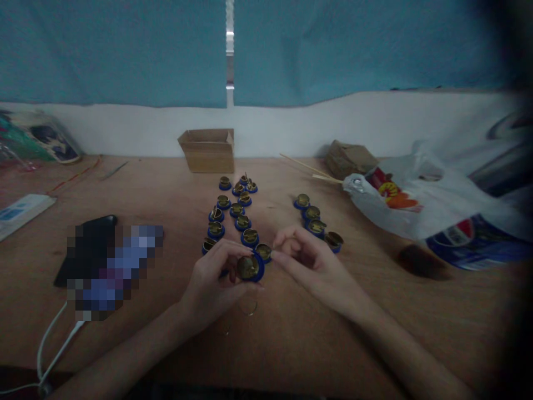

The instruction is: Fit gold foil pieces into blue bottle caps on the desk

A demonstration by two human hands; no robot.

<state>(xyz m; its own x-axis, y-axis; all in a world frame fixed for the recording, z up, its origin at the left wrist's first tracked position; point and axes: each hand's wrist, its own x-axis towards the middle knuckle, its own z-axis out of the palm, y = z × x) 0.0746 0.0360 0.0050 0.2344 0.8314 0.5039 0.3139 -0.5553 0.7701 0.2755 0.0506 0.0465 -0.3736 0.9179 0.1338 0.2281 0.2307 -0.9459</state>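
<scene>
My left hand (210, 283) grips a round blue piece with a brass-coloured metal disc (249, 268) between thumb and fingers, its metal face turned toward me. To its right, my right hand (312, 266) is closed in a pinch; whatever its fingertips hold is too small to make out. Just beyond the hands, several similar blue-and-brass pieces (237, 209) stand in loose rows. A shorter row of them (311, 213) lies past my right hand. Below the held piece, a thin wire-like ring (250, 312) rests on the table.
An open cardboard box (211, 155) stands against the wall. At right lie a white plastic bag (441, 183), a blue-labelled bottle (478, 239) and a crumpled brown package (350, 158). At left are a black flat object (89, 244), a blurred-out device (120, 266) and a white cable (52, 333).
</scene>
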